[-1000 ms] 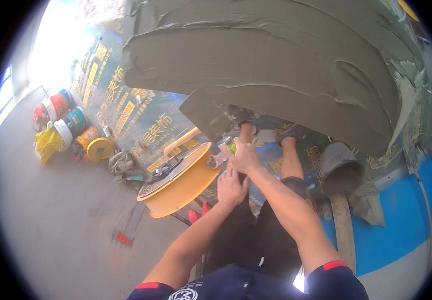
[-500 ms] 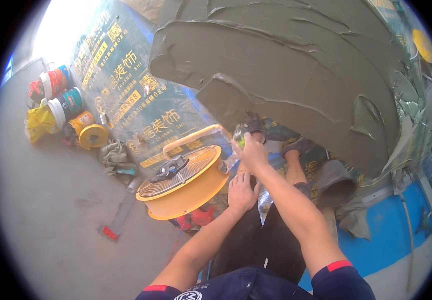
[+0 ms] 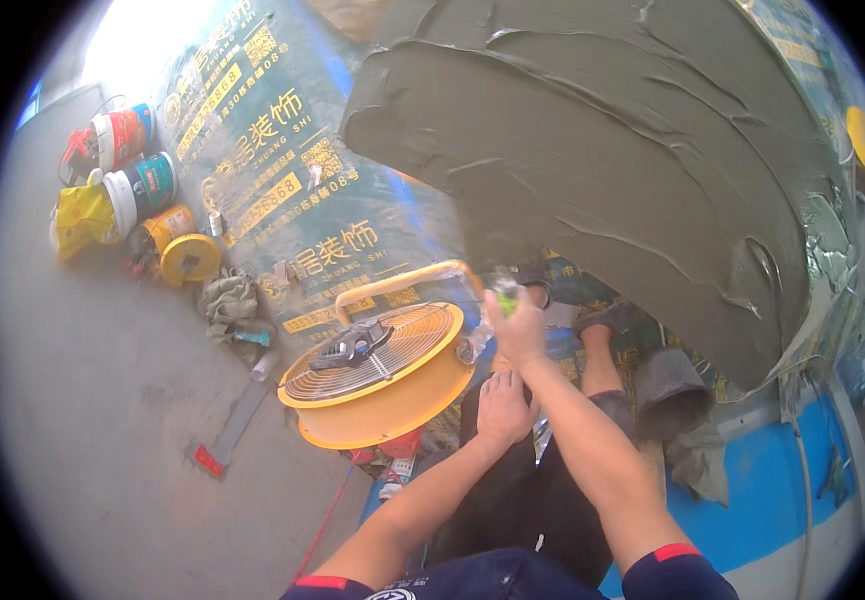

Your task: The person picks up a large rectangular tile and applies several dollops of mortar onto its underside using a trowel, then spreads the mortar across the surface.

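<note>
My right hand (image 3: pixel 518 325) is closed around a green-handled trowel (image 3: pixel 507 300), just off the near edge of a broad bed of wet grey mortar (image 3: pixel 592 150). Motion smears the trowel's blade, and it blends into the grey beyond the hand. My left hand (image 3: pixel 505 408) rests on my left knee with its fingers laid out flat, holding nothing. Close to the left of both hands stands a round yellow floor fan (image 3: pixel 382 410) with a wire grille and a curved carrying handle.
Printed green sheeting (image 3: pixel 282 170) lies under the mortar. Left are several paint buckets (image 3: pixel 142 188), a crumpled cloth (image 3: pixel 229 303) and a long tool with a red end (image 3: pixel 227 435). Beside my right foot sits a dark rubber bucket (image 3: pixel 672 393). A hose (image 3: pixel 805 490) runs down at right.
The whole view has shifted a little, moving the scene rightward. My right hand has swung the trowel right, off the mortar's left edge. My left hand stays on the knee.
</note>
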### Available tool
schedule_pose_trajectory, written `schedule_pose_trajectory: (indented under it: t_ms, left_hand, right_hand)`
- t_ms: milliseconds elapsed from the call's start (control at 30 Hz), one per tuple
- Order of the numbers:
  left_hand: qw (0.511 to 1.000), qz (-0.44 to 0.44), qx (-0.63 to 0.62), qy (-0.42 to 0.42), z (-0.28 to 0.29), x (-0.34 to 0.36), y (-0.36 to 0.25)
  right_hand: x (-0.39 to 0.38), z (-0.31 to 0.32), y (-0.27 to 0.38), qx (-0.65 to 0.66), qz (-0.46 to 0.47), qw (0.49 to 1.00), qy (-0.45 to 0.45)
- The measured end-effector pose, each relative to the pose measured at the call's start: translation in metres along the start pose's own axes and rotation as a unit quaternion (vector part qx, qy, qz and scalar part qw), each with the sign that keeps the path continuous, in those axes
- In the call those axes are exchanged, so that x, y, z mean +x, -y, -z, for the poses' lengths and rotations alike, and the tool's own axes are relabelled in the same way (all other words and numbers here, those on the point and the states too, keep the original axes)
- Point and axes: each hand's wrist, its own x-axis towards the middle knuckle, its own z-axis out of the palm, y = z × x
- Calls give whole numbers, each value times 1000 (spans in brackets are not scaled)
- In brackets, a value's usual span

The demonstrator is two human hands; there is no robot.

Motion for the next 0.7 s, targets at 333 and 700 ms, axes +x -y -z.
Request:
schedule_pose_trajectory:
  t_ms: [333,700]
  left_hand:
    - [981,15,-189,34,31,-5,12]
    - [997,-9,-64,50,-19,5,11]
  right_hand:
    - [15,-23,148,83,114,977,163]
    - [59,19,123,121,82,989,-29]
